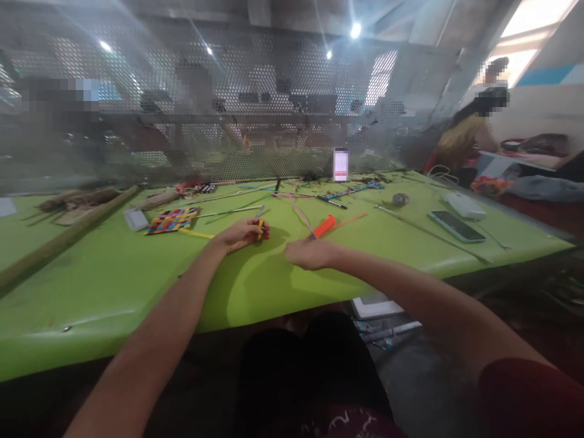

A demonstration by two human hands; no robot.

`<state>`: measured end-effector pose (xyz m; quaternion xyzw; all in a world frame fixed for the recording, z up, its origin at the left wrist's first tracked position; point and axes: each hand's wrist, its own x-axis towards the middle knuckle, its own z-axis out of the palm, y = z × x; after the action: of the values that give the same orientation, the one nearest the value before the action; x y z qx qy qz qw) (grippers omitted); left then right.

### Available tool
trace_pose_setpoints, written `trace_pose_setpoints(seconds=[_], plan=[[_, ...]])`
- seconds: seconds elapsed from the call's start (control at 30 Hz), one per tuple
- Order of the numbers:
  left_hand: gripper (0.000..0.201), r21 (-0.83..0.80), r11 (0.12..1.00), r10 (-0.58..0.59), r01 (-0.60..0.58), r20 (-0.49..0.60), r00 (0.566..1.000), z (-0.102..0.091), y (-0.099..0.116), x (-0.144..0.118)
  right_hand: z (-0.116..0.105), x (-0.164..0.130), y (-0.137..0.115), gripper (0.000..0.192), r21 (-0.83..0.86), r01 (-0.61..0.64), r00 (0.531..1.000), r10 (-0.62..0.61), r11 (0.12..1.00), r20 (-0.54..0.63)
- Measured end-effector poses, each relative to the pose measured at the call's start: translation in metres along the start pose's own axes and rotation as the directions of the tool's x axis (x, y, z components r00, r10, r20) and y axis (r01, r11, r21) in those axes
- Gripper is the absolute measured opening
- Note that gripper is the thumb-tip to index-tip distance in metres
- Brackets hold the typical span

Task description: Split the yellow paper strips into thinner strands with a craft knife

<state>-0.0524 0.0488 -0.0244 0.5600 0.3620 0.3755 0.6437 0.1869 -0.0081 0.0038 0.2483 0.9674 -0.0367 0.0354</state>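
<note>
Nearest the lens, two bare forearms stretch out over dark-clothed knees to the bright green worktop (114, 286). The left hand (241, 234) is curled closed around a thin yellow strip (260, 225), pinching it between the fingertips so that a short end sticks up just beyond the knuckles. The right hand (310, 252) lies knuckles-up on the worktop, its fingers closed on the near end of an orange plastic-handled cutter (323, 226), whose body points away from the hand and to its right; whether a blade is out is too blurred to tell. Judging by this, the work looks to be in its middle: beyond and to the left of the left hand lies a small woven mat of many-coloured strips (172, 219), seemingly already plaited, with a second yellow strip (196, 233) beside it, while the strip in hand appears not yet trimmed or woven in. Farther out, past both hands, loose thin sticks and pale ribbon (296, 207) lie scattered, apparently stock not yet used. Well to the right of the right hand rest a dark smartphone lying flat (457, 226) and a white oblong case (465, 205); straight ahead an upright phone with a lit screen (340, 164) leans on the perforated metal screen (274, 91). Far right, another person sits at a separate table.
</note>
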Motion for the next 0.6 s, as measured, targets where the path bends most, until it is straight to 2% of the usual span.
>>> trace_pose_setpoints(seconds=[0.13, 0.2, 0.4, 0.6], plan=[[0.016, -0.077, 0.997, -0.024, 0.024, 0.011, 1.0, -0.003, -0.001, 0.001, -0.001, -0.006, 0.001, 0.017, 0.024, -0.003, 0.999, 0.004, 1.0, -0.046], [0.018, -0.1, 0.994, -0.04, 0.043, 0.03, 0.999, -0.003, -0.001, 0.002, -0.003, -0.01, 0.001, 0.01, 0.059, -0.029, 0.998, 0.033, 0.998, -0.059], [0.019, -0.128, 0.989, -0.064, 0.073, 0.074, 0.995, -0.004, -0.002, 0.003, -0.006, -0.019, -0.004, 0.005, 0.126, -0.112, 0.991, 0.12, 0.986, -0.057], [0.019, -0.139, 0.988, -0.055, 0.063, 0.062, 0.997, -0.003, -0.002, 0.003, -0.001, -0.015, -0.008, 0.011, 0.111, -0.118, 0.992, 0.122, 0.987, -0.035]])
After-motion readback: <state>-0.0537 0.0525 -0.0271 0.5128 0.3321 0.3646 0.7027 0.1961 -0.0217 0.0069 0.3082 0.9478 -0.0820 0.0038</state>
